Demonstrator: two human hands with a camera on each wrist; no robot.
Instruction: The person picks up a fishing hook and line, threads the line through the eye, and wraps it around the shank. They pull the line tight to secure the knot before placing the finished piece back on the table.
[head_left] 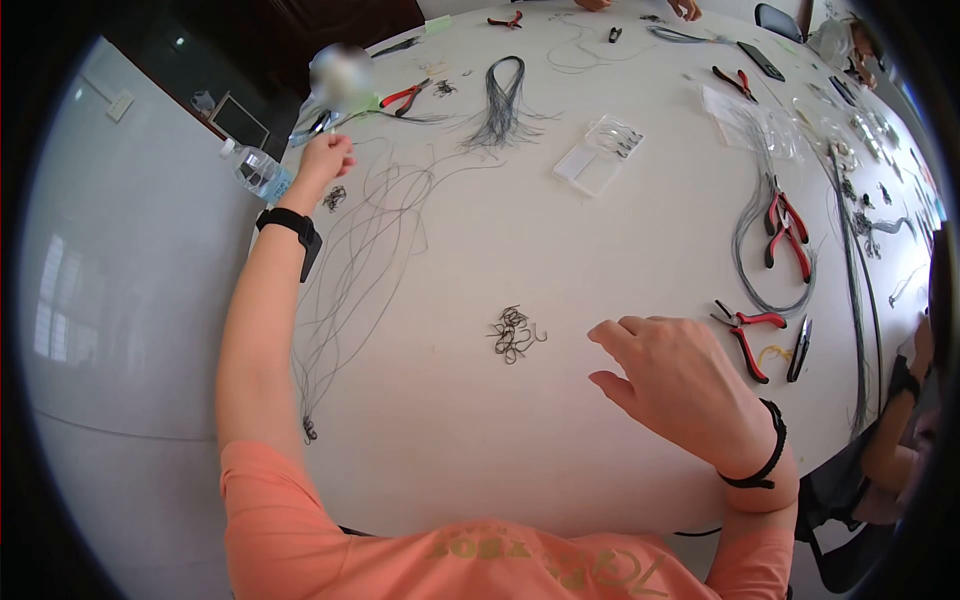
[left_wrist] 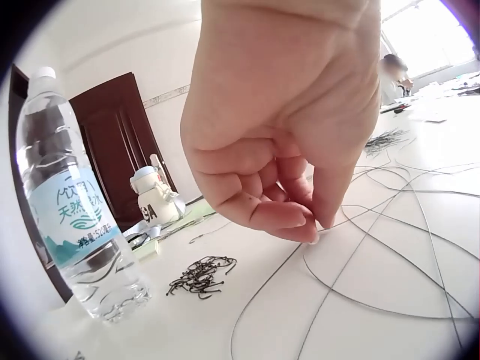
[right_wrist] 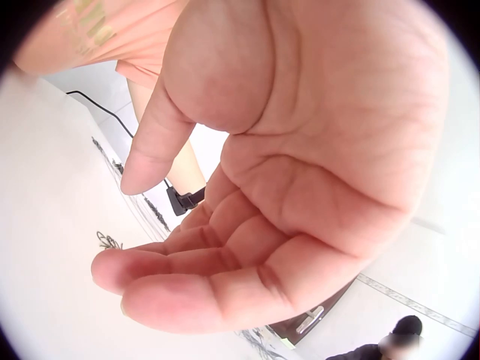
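At the table's left side my left hand [head_left: 325, 160] reaches out. In the left wrist view its thumb and fingertips pinch a thin grey fishing line [left_wrist: 264, 283], and more loose strands loop across the table beside it. Left of this hand lies a small pile of dark fish hooks [left_wrist: 201, 276]. My right hand [head_left: 680, 385] is held over the front of the table, palm down, fingers loosely bent and thumb apart, holding nothing. Just left of its fingertips is another pile of fish hooks [head_left: 514, 335]. A dark cluster [head_left: 309, 430] sits at the near end of the loose strands.
A water bottle [head_left: 258, 172] stands at the left edge. Farther back are red-handled pliers [head_left: 405, 97], a looped bundle of line [head_left: 494, 128] and a clear plastic box [head_left: 598, 158]. More pliers [head_left: 750, 335] and a black-handled tool [head_left: 800, 350] lie to the right. Other people sit around the table.
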